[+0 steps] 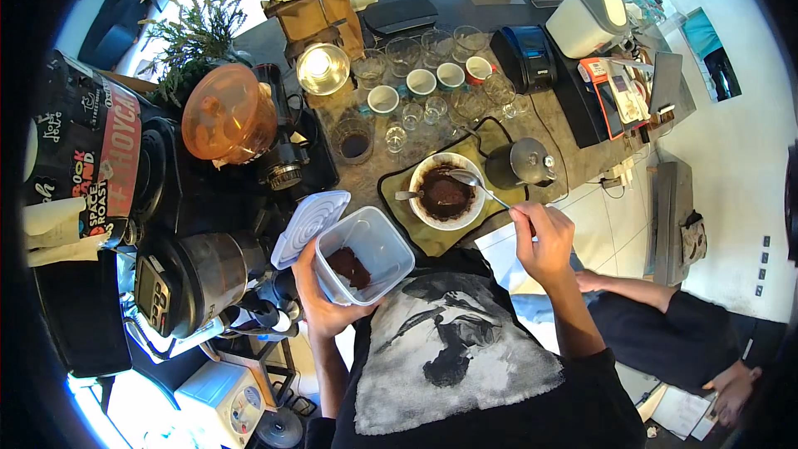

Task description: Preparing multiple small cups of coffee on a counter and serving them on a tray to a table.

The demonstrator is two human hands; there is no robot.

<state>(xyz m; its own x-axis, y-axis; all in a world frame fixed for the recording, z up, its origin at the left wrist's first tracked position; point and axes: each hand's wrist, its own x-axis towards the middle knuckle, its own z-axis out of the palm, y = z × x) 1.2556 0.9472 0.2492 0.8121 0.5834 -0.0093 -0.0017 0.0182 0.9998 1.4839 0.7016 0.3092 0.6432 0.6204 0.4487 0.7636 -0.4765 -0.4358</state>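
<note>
My left hand [327,305] holds a clear plastic container [380,262] tilted towards me, with dark brown powder [350,267] in its bottom. Its pale plastic lid [312,227] is at the same hand, beside the container's left edge. In my right hand [543,240] is the handle of a metal spoon [474,181], whose bowl is over a white bowl [475,209]. Dark brown powder [446,196] lies in that bowl, and a second utensil [408,195] rests on its left rim. Under the bowl is an olive cloth with a black border [402,199].
A gooseneck kettle [520,162] stands right of the bowl. Several cups [421,82] and glasses [394,137] are behind it, with a glass of dark liquid [354,144]. A coffee grinder [193,280] is at left. Another person [667,330] is at right.
</note>
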